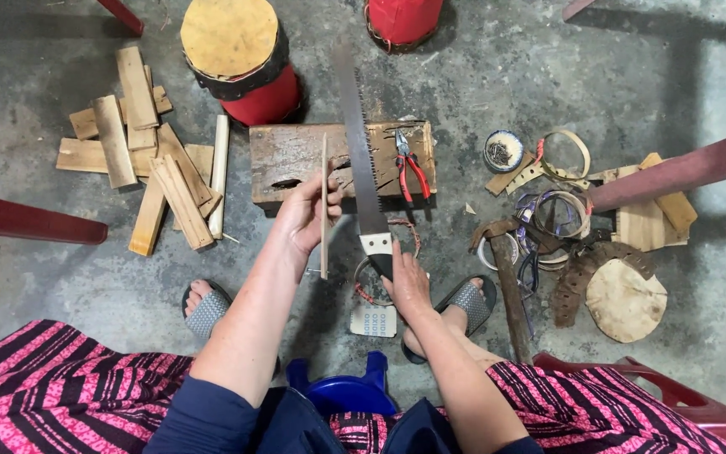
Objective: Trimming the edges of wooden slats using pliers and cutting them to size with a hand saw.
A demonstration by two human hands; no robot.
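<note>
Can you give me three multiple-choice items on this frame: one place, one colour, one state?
1. Where do the pliers lie?
A. on the wooden block
B. on the floor beside the sandal
C. on the pile of wood offcuts

2. What colour are the pliers' handles?
A. blue
B. red
C. yellow

3. What is the right hand doing?
A. resting open on the floor
B. pinching a metal ring
C. gripping the saw's handle

Answers:
1 A: the pliers sit on top of the wooden block, right of the saw blade.
2 B: both handles are red.
3 C: the right hand is closed on the handle of the saw, whose blade runs across the block, while the left hand holds a thin wooden strip upright against the block.
</note>
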